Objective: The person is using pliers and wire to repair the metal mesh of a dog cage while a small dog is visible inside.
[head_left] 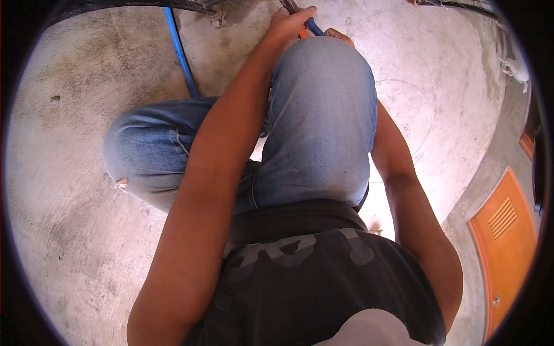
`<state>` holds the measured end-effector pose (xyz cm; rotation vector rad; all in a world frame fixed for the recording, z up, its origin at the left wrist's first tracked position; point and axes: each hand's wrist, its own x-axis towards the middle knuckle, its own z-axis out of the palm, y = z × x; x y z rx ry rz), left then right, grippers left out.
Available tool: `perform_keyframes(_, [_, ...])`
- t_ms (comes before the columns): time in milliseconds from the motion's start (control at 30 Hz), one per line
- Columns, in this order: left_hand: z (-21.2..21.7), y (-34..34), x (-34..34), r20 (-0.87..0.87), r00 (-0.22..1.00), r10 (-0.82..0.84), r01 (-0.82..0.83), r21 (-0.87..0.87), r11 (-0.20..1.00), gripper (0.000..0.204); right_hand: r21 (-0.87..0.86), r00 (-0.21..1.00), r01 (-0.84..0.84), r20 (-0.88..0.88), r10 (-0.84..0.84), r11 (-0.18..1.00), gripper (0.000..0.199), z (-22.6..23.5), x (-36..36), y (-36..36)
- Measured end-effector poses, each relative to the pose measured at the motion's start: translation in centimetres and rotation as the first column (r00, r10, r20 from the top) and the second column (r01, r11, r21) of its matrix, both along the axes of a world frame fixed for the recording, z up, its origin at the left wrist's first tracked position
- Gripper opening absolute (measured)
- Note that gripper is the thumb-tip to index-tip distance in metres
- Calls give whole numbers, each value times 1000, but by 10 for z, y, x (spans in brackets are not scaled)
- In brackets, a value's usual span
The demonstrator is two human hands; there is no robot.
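Observation:
My left hand (285,24) reaches past my raised knee to the top of the view and is closed around a pair of pliers with blue and orange handles (311,26). The pliers' metal jaws (288,6) point toward the top edge. My right hand (339,36) shows only as a few fingers just behind the knee, next to the pliers' handles; what it holds is hidden by my jeans-clad knee (323,115).
I am crouched on a rough concrete floor (75,190). A blue hose or cable (180,52) runs along the floor at upper left. A thin wire loop (421,115) lies on the floor at right. An orange louvred door (505,242) is at lower right.

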<state>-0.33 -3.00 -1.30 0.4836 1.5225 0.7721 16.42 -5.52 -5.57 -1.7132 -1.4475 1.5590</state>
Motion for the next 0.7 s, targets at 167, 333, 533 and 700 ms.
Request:
perform_keyframes(167, [-10,2,-11,-148,988,-52,54,8,999,67,-17,998,-19,-55,18,1000,32,7,-15,0])
perform_keyframes(333, [-15,13,-7,-12,993,-116,115,-36,993,69,17,999,6,44,-7,1000,32,5,-14,0])
perform_keyframes(533, [-40,11,-19,-629,742,-230,356,80,931,62,-167,996,-84,-32,80,982,14,32,-21,10])
perform_keyframes(700, [9,14,-13,-260,938,-229,214,-82,973,57,-162,996,-86,-12,85,983,15,19,-14,4])
